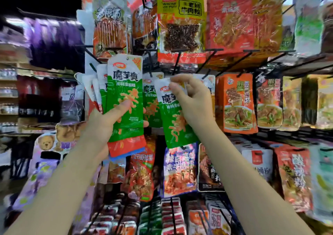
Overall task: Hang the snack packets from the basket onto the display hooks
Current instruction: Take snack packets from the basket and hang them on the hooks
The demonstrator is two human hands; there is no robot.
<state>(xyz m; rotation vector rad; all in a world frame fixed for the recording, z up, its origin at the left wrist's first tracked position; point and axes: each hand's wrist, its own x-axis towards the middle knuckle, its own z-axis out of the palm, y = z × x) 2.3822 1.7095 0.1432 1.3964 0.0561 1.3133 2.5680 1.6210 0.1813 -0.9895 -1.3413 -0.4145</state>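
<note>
Along the top row hang other goods: a yellow-headed packet of dark meat bits (181,25) in the middle, with a large red packet of pale shreds (229,20) just to its right. One row down on the right, an orange packet picturing a dish of greens (236,103) hangs beside two similar ones. Lower still, a blue-and-white packet (179,169) hangs just left of a black packet (209,173). At the lower left stand purple packages printed with cartoon bears (46,142). Far left — badly blurred — are store shelves (9,90) and a row of purple items (52,38) above them.
</note>
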